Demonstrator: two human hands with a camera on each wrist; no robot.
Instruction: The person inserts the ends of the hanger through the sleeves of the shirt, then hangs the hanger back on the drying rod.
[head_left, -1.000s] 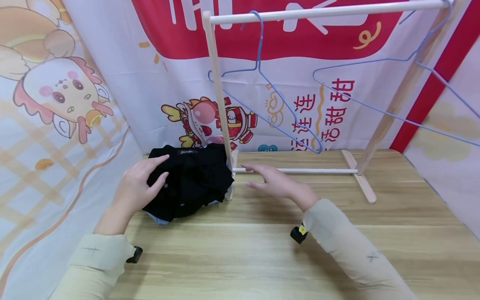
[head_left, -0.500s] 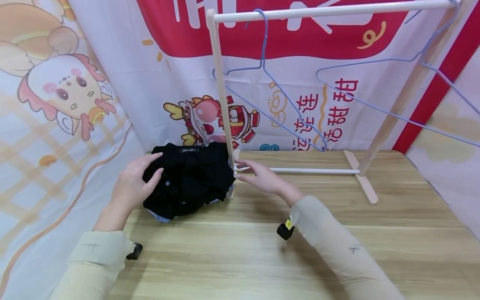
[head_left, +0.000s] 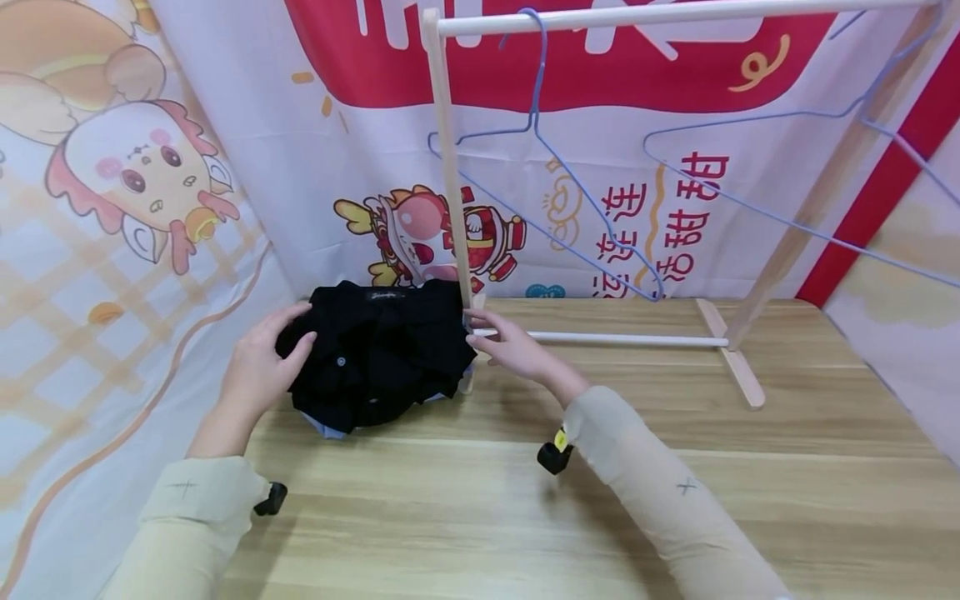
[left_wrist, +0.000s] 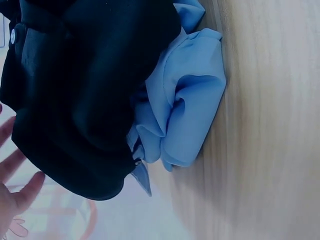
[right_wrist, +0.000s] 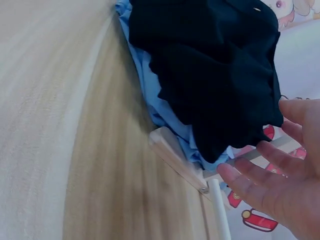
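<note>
A black buttoned garment lies bunched on the table, on top of a light blue garment that sticks out below it. My left hand is at the black garment's left edge, thumb and fingers spread. At the opposite edge, beside the rack's left post, is my right hand with its fingers loosely extended. In the right wrist view, the fingertips are close against the black cloth; whether they touch it I cannot tell. Neither hand grips the cloth.
A wooden clothes rack with a white top bar stands behind the hands. Blue wire hangers hang on it, one hanger at left and another hanger at right. Printed cloth walls enclose the wooden table.
My right hand has moved left, up to the black garment's right edge. The left hand has drawn slightly left, off the cloth to its edge. The head view has shifted a little.
</note>
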